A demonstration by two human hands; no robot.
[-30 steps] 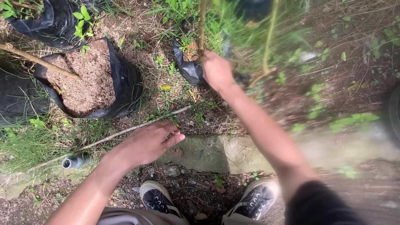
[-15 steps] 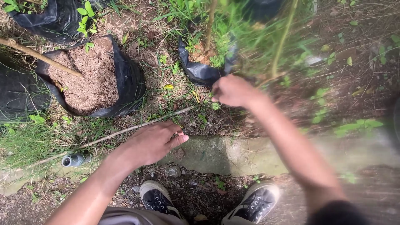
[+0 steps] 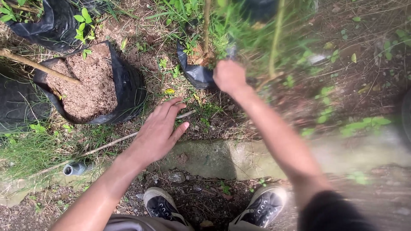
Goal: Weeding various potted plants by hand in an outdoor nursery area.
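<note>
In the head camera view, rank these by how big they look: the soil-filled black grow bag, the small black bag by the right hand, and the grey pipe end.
1. Soil-filled black grow bag, clearly largest.
2. Small black bag, partly hidden by the right hand.
3. Grey pipe end, smallest.

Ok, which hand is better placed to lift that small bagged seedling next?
Probably the right hand: it is closed at the rim of the small black grow bag, beside the seedling stem. The left hand lies open, fingers spread, near a thin stick, apart from that bag.
</note>
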